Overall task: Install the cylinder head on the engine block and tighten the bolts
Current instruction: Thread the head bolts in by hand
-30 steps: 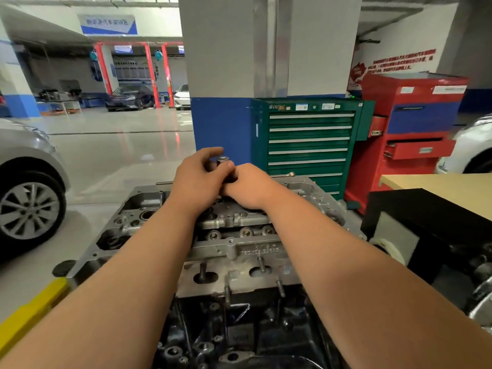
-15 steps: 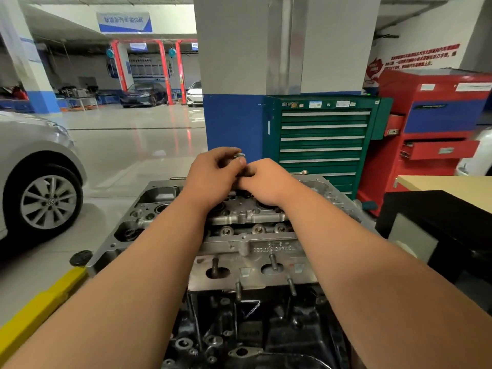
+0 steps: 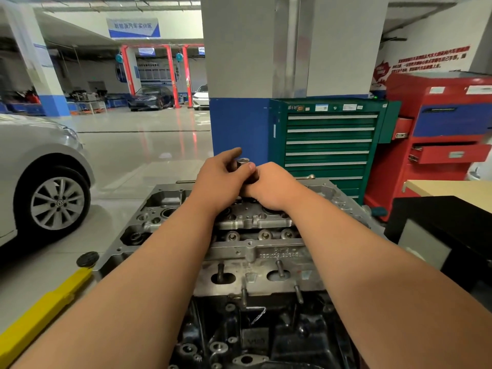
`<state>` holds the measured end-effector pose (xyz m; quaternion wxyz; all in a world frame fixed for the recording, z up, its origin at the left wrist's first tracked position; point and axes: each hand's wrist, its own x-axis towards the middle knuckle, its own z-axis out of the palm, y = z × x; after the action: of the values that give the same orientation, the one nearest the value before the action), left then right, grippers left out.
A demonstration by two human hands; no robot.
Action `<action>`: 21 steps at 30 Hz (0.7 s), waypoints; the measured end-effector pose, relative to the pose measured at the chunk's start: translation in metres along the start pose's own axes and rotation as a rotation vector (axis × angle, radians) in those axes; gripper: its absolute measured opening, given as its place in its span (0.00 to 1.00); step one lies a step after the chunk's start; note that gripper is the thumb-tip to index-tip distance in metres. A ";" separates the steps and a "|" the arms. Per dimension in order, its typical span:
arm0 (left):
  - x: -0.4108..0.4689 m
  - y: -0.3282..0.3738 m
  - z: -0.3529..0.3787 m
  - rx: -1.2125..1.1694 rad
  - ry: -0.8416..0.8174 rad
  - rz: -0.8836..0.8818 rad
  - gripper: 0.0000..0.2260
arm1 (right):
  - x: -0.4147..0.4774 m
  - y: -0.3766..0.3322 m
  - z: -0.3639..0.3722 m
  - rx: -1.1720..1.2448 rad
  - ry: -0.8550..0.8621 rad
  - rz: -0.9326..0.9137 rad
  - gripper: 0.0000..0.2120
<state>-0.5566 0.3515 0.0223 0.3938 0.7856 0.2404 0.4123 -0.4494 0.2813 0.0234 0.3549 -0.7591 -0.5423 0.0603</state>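
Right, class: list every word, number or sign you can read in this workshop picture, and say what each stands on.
"103": middle of the raised number cast on the cylinder head; digits either side blurred.
Chinese characters on the blue-and-white banner: too blurred to quote.
Red wall lettering: Chinese, too small.
Stickers on the green tool cabinet: too small.
Labels on the red tool cabinet: blurred.

Bright, even indoor light. Glossy floor [image 3: 149,145] carries pale glare and red streaked reflections. Engine block [image 3: 255,336] low in frame sits dim, in shadow. Wide-angle bending at edges; left pillar [image 3: 32,65] leans. Far background soft, slightly blurred.
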 end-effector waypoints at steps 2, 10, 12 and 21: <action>0.000 0.000 0.002 -0.007 0.008 -0.014 0.19 | 0.001 -0.002 0.002 -0.056 0.019 -0.010 0.10; 0.003 -0.002 0.002 0.035 0.076 -0.003 0.10 | 0.001 -0.001 0.006 -0.017 0.034 0.002 0.09; 0.003 -0.003 0.000 0.044 0.049 0.025 0.06 | 0.000 0.000 0.003 0.091 -0.009 0.029 0.10; 0.004 0.015 0.018 -0.041 -0.003 -0.172 0.08 | 0.003 0.016 -0.007 0.270 0.461 0.194 0.09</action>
<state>-0.5390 0.3381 0.0300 0.4440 0.7545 0.2979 0.3806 -0.4322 0.2783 0.0194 0.5595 -0.7470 -0.3590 -0.0086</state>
